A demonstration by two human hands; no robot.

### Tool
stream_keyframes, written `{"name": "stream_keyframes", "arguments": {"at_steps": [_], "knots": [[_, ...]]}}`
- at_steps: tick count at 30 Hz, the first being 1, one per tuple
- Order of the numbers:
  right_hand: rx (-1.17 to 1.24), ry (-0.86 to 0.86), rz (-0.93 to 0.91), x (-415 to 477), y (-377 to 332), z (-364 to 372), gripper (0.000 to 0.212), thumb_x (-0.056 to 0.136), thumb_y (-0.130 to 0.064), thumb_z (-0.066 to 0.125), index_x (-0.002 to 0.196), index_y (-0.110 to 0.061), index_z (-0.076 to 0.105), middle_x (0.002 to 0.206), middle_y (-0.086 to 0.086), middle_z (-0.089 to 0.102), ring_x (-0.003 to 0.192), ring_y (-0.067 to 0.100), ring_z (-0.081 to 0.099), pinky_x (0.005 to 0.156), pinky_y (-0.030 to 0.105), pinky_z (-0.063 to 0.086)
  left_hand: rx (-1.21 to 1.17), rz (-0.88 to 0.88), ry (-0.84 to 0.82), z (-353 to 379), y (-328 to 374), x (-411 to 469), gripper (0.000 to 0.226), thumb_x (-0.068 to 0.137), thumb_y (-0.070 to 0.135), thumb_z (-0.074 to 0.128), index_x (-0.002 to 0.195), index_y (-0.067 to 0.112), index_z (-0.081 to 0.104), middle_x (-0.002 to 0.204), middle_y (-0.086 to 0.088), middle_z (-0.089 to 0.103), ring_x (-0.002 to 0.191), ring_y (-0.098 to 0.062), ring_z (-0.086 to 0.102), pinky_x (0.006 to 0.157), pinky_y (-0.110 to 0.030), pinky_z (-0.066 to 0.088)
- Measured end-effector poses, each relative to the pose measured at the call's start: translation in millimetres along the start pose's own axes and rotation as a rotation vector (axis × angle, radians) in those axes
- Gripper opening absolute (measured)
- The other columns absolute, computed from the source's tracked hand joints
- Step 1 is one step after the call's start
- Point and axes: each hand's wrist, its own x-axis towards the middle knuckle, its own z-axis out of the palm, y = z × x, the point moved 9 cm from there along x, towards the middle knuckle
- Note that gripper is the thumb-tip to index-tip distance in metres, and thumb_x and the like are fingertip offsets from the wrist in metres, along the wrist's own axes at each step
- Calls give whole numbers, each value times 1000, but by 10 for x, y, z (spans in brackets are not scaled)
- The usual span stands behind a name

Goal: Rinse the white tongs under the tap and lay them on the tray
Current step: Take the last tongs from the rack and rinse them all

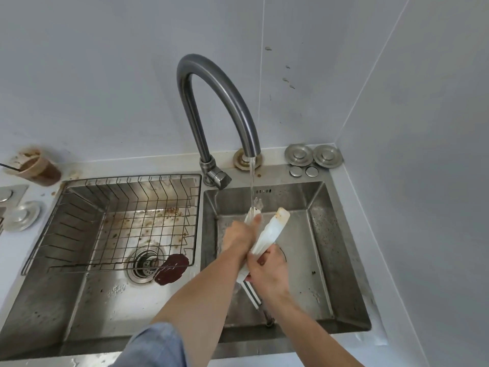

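Note:
The white tongs [268,233] are held over the right sink basin [320,234], their two arms spread apart. Water runs from the curved grey tap [211,102] onto the left arm of the tongs. My left hand [242,234] grips that left arm, thumb up in the stream. My right hand [267,271] grips the tongs lower down, near the hinge end. The right arm's tip carries a brownish stain. No tray is recognisable apart from a wire rack [124,221] over the left basin.
The left basin [53,300] holds a drain strainer [144,263] and a dark red round piece [172,268]. A dirty plastic cup [37,166] stands at the back left. Metal sink plugs [313,156] lie behind the right basin. Walls close in behind and to the right.

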Motion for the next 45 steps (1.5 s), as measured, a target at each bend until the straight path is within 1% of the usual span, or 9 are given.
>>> {"name": "stream_keyframes", "arguments": {"at_steps": [4, 9, 13, 15, 21, 27, 33, 40, 45], "knots": [[2, 7, 53, 47, 80, -130, 17, 86, -15, 60, 98, -16, 48, 84, -1, 63, 78, 20, 69, 75, 43, 60, -64, 103, 23, 30, 100, -25, 61, 96, 52, 36, 89, -1, 64, 98, -20, 69, 86, -32, 65, 72, -35, 52], [10, -26, 66, 65, 147, -200, 13, 88, -13, 59, 95, -16, 49, 87, 3, 65, 84, 26, 70, 79, 45, 58, -204, 133, -34, 6, 80, -49, 37, 100, 18, 35, 86, -5, 60, 93, -25, 71, 48, -19, 56, 49, -28, 49], [17, -26, 45, 6, 134, -181, 10, 88, -14, 58, 91, -17, 48, 87, 4, 66, 78, 22, 71, 75, 44, 60, -71, 114, 86, -116, 76, -45, 43, 100, 33, 36, 102, -1, 62, 102, -20, 68, 88, -33, 66, 82, -40, 54], [-4, -7, 15, -21, 67, -180, 13, 88, -16, 60, 94, -15, 48, 85, 3, 65, 77, 20, 70, 73, 42, 60, -18, 69, 121, -124, 45, -34, 50, 98, 44, 35, 105, 4, 63, 108, -17, 66, 100, -34, 63, 83, -40, 50], [-120, 23, 5, -137, -27, -174, 24, 88, -22, 60, 103, -9, 46, 86, 6, 64, 74, 24, 69, 70, 40, 60, -88, -75, 54, 82, -18, 19, 81, 84, 74, 28, 113, 7, 62, 112, -14, 66, 97, -29, 64, 84, -37, 52], [-124, 32, 23, -222, 18, -113, 29, 87, -21, 60, 110, -12, 44, 95, 9, 66, 79, 23, 68, 72, 39, 60, -18, -132, -34, 227, -193, 27, 82, 86, 72, 28, 125, 6, 55, 124, -14, 61, 106, -28, 60, 78, -34, 44], [-1, 11, 98, -163, 203, -148, 22, 88, -18, 62, 103, -17, 45, 87, 3, 65, 76, 19, 70, 70, 38, 61, -14, 16, -44, 205, -147, -4, 65, 100, 48, 27, 107, -6, 61, 111, -21, 67, 100, -33, 64, 85, -38, 53], [108, -18, 132, -162, 290, -134, 21, 88, -16, 63, 102, -14, 47, 87, 4, 65, 74, 21, 71, 67, 39, 61, 7, 64, -9, 143, -47, -84, 65, 92, 65, 21, 61, 14, 47, 62, 0, 51, 53, -11, 47, 50, -27, 37], [-55, 24, 26, -148, 143, -133, 22, 88, -18, 61, 101, -17, 43, 80, -3, 61, 70, 15, 67, 64, 31, 60, -50, -82, -3, 152, -126, 14, 82, 82, 77, 26, 102, 7, 63, 100, -9, 68, 83, -22, 64, 68, -30, 49]]}}
